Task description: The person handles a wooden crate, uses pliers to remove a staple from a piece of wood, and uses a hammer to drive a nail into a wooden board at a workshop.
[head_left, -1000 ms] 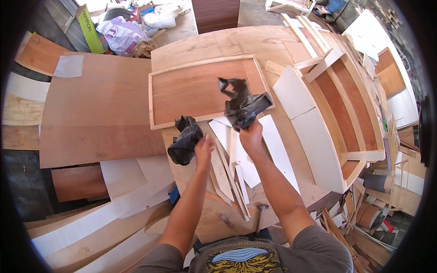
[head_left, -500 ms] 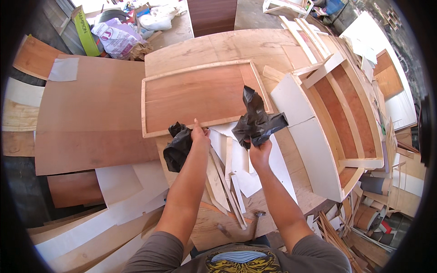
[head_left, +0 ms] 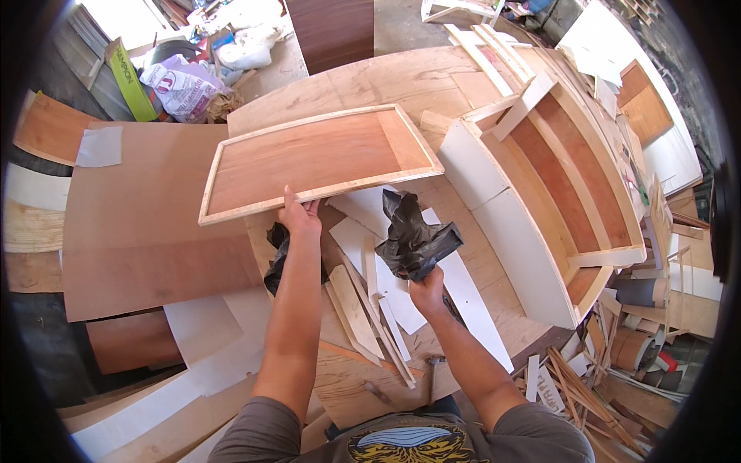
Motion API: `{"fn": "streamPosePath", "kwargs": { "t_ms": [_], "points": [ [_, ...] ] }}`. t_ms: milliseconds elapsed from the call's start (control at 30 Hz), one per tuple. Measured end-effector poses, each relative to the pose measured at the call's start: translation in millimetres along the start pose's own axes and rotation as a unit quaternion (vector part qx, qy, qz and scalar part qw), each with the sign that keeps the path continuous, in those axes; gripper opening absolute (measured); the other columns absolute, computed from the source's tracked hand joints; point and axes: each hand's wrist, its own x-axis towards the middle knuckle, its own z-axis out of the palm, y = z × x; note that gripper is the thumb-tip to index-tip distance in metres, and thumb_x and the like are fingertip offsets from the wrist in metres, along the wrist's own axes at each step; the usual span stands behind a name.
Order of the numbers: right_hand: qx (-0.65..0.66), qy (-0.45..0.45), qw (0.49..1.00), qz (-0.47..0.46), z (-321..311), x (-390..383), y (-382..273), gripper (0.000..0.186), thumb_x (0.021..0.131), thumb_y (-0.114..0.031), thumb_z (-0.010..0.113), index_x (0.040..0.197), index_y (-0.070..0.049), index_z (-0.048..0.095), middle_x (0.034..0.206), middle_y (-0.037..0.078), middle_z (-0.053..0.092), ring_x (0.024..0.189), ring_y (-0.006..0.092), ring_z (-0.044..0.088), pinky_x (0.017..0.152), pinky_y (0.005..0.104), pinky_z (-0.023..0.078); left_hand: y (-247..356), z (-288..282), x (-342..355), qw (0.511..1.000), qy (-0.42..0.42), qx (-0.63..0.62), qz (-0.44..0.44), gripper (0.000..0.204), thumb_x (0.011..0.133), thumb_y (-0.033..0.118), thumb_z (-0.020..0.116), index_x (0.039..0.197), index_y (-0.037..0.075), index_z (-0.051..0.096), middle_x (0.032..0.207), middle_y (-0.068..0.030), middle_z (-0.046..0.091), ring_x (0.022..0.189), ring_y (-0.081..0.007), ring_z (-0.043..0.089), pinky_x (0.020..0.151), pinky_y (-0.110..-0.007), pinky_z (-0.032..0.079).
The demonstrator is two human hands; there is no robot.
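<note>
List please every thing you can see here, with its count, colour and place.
Shallow framed reddish-brown wooden panel: one, on the round table, far side.
Round pale plywood table: one, centre.
Crumpled black plastic bag: one, in the right hand.
White board offcuts: several, on the table near the person.
Open white-sided wooden cabinet: one, right.
Brown plywood sheets: several, left.
Left hand: on the panel's near edge.
Right hand: gripping the bag.

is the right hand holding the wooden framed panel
No, the right hand grips a crumpled black plastic bag; the left hand touches the framed panel.
</note>
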Motion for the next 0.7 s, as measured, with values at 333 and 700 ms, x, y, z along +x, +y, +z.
{"fn": "streamPosePath", "kwargs": {
  "t_ms": [333,700],
  "points": [
    [-0.030,-0.016,0.999,-0.009,-9,-25,-5,0.035,0.083,0.018,0.053,0.114,0.006,0.062,0.113,0.012,0.068,0.107,0.0184,0.062,0.095,0.0333,0.049,22,29,67,0.994,-0.085,-0.071,0.002,0.049,0.105,0.036,0.056,0.140,0.003,0.045,0.139,-0.0133,0.056,0.126,-0.0317,0.057,0.110,-0.052,0.047],
    [-0.045,-0.022,0.999,-0.005,-16,-20,3,0.032,0.081,0.016,0.054,0.109,0.004,0.066,0.109,0.012,0.069,0.103,0.0188,0.064,0.092,0.0328,0.050,-36,43,139,0.990,-0.077,-0.108,-0.056,0.042,0.107,0.034,0.052,0.135,0.003,0.049,0.128,-0.0129,0.061,0.118,-0.0311,0.062,0.110,-0.054,0.048]
  ]
}}
